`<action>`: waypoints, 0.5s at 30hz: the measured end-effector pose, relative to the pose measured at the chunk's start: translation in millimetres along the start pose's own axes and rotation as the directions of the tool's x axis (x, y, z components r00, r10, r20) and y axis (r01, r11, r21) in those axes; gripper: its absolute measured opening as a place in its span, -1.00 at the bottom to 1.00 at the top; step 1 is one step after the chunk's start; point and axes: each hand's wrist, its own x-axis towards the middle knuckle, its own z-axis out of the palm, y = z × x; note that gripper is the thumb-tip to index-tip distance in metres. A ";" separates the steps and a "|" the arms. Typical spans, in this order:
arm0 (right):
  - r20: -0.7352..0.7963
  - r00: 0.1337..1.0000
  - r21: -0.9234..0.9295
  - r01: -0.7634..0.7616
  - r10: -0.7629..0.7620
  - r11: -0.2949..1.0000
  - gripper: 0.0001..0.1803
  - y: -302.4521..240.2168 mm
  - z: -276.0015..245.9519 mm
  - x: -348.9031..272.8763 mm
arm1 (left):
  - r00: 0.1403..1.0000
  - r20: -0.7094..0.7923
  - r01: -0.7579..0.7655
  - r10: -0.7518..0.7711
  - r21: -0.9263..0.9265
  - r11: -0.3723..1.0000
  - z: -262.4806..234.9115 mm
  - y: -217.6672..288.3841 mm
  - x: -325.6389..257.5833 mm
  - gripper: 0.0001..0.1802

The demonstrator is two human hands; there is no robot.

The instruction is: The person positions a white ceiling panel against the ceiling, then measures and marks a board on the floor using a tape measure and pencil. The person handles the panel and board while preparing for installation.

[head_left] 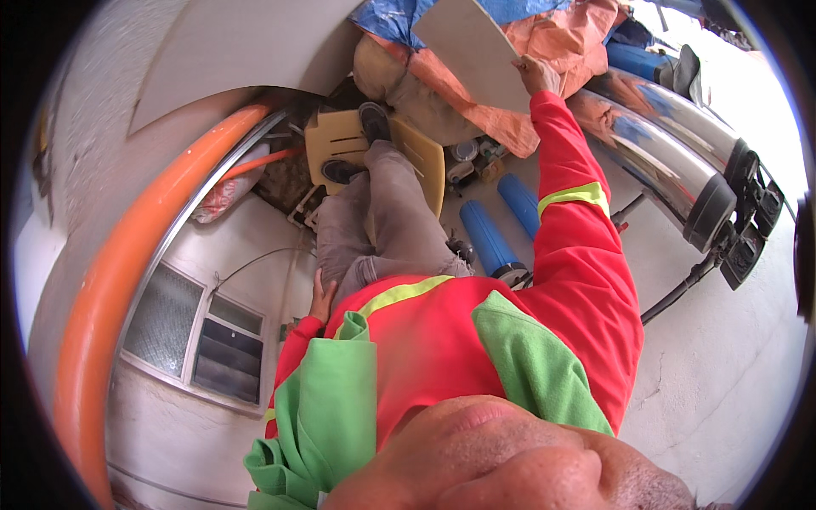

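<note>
Right hand [535,75] fingers pinching flat beige board [472,47] edge. Left hand [321,299] flat on thigh, fingers together. Risk: board slipping from thin grip, standing on yellow plastic chair [340,140].

Packaging only, nothing with a screen or sign in sight. One clear plastic bag [223,194] with red and white contents, crumpled, lying low beside the curved orange pipe [127,255], just left of the yellow plastic chair [340,136]. Further up, a rounded tan sack [382,72] bulging under an orange tarpaulin [544,51], a blue sheet [399,17] over its top. Labels: none readable on the blue cylinders [501,229]; too small to tell
</note>
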 end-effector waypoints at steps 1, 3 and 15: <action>0.058 0.997 -0.029 -0.046 0.047 0.999 -0.69 9.0 8.2 4.1 | 1.000 -0.003 0.017 -0.017 0.027 0.999 -0.3 1.8 -2.5 -0.08; 0.107 0.994 0.007 -0.020 0.020 1.000 -0.64 27.3 16.5 15.5 | 0.999 0.003 0.042 -0.042 0.062 0.997 -2.4 5.4 -4.1 -0.10; -0.264 0.955 -0.229 -0.195 0.132 0.954 -0.65 135.3 87.3 85.3 | 0.998 0.052 0.041 -0.047 0.112 0.993 -39.1 43.2 7.7 -0.14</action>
